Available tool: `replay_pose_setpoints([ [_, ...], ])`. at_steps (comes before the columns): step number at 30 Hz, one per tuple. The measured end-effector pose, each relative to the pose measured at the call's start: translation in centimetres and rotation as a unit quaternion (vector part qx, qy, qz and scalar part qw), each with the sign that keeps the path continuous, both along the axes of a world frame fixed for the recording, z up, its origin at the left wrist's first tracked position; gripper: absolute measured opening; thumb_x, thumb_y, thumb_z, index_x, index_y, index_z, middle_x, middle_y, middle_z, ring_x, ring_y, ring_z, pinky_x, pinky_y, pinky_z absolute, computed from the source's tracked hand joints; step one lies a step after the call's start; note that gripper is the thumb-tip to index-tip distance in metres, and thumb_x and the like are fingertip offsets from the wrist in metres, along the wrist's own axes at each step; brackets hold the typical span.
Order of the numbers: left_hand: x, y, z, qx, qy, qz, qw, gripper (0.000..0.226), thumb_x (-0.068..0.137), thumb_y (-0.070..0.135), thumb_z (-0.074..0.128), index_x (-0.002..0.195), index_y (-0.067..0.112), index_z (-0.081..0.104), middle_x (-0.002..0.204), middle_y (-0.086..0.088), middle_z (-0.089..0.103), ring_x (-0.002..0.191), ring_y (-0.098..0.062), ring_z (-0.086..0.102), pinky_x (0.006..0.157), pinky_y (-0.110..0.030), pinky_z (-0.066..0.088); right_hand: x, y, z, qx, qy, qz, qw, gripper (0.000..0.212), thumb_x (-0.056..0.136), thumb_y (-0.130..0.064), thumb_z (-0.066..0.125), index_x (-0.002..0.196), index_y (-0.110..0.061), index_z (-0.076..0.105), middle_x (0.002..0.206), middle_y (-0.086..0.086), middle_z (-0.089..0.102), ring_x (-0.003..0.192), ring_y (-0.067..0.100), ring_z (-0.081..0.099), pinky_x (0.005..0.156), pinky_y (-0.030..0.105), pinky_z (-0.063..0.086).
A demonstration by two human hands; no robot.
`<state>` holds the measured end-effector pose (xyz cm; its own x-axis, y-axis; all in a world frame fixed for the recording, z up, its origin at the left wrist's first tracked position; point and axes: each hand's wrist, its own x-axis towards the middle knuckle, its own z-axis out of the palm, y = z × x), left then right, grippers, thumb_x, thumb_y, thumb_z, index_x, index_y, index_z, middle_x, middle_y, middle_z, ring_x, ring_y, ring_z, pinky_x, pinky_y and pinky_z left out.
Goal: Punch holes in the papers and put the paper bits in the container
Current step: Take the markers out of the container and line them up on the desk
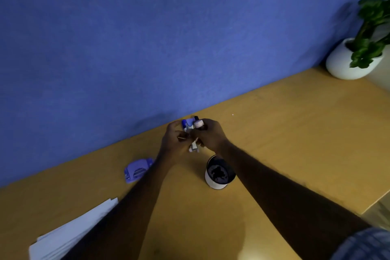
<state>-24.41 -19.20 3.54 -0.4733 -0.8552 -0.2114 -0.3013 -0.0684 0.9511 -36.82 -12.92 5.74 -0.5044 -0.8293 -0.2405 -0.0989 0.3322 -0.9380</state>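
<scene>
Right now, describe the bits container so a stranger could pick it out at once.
Find the wooden desk along the blue wall. Near its middle, nearer than the left hand and right hand gripping a small punch, stands the container. It is an open cylinder, white outside and dark inside, unlike the flat lilac punch to its left and the bigger white plant pot far right.

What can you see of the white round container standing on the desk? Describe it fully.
The white round container stands upright on the tan wooden desk, open-topped. Its wall looks smooth and white, its inside dark, with a darker irregular patch too blurred to identify. It sits nearer the camera than the left hand and right hand, which hold a small blue and silver hole punch. The right forearm overlaps its far rim; contact cannot be told.
</scene>
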Motion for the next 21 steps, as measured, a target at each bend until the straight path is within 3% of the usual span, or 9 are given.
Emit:
replay_pose_setpoints([
  [4, -2.9, -1.1, -1.1, 0.029, -0.006, -0.042, 0.999, 0.058, 0.071, 0.027, 0.075, 0.123, 0.013, 0.054, 0.112, -0.017, 0.067, 0.102, -0.033, 0.067, 0.083, -0.053, 0.056, -3.0, -1.1, -1.6, 0.025, 0.017, -0.036, 0.999, 0.019, 0.072, -0.022, 0.080, 0.064, -0.017, 0.064, 0.058, 0.002, 0.060, 0.057, 0.019, 0.055, 0.055, 0.036, 0.045],
  [8, -3.6, -2.0, -3.1, 0.008, -0.080, -0.011, 0.997, 0.043, 0.080, 0.017, 0.071, 0.121, 0.018, 0.058, 0.109, -0.009, 0.069, 0.093, -0.023, 0.068, 0.067, -0.030, 0.054, -6.1, -2.0, -4.0, 0.040, 0.062, -0.075, 0.994, 0.042, 0.073, -0.023, 0.082, 0.049, -0.024, 0.048, 0.049, -0.012, 0.044, 0.054, 0.008, 0.042, 0.053, 0.024, 0.036],
  [12, -3.0, -3.2, -4.9, -0.007, -0.113, 0.027, 0.993, 0.033, 0.083, 0.015, 0.068, 0.115, 0.012, 0.061, 0.104, -0.004, 0.069, 0.084, -0.012, 0.066, 0.063, -0.017, 0.048, -8.4, -3.2, -6.2, 0.107, 0.166, -0.056, 0.979, 0.022, 0.074, -0.033, 0.079, 0.071, -0.017, 0.064, 0.067, -0.005, 0.064, 0.062, 0.009, 0.058, 0.048, 0.020, 0.039],
  [18, -3.2, -4.1, -6.2, -0.013, -0.138, 0.027, 0.990, 0.031, 0.082, 0.012, 0.070, 0.111, 0.015, 0.061, 0.095, 0.002, 0.067, 0.076, -0.006, 0.062, 0.058, -0.010, 0.044, -9.0, -5.8, -8.6, 0.182, 0.307, -0.027, 0.934, 0.027, 0.084, -0.048, 0.064, 0.089, -0.021, 0.064, 0.083, 0.000, 0.067, 0.074, 0.018, 0.063, 0.064, 0.038, 0.057],
  [21, -3.5, -4.4, -6.9, -0.023, -0.142, 0.045, 0.989, 0.027, 0.081, 0.012, 0.071, 0.105, 0.017, 0.061, 0.085, 0.009, 0.063, 0.070, 0.007, 0.057, 0.051, -0.002, 0.042, -9.0, -6.9, -9.1, 0.202, 0.357, -0.025, 0.912, 0.034, 0.085, -0.053, 0.059, 0.096, -0.021, 0.065, 0.087, 0.001, 0.067, 0.076, 0.019, 0.063, 0.064, 0.037, 0.057],
])
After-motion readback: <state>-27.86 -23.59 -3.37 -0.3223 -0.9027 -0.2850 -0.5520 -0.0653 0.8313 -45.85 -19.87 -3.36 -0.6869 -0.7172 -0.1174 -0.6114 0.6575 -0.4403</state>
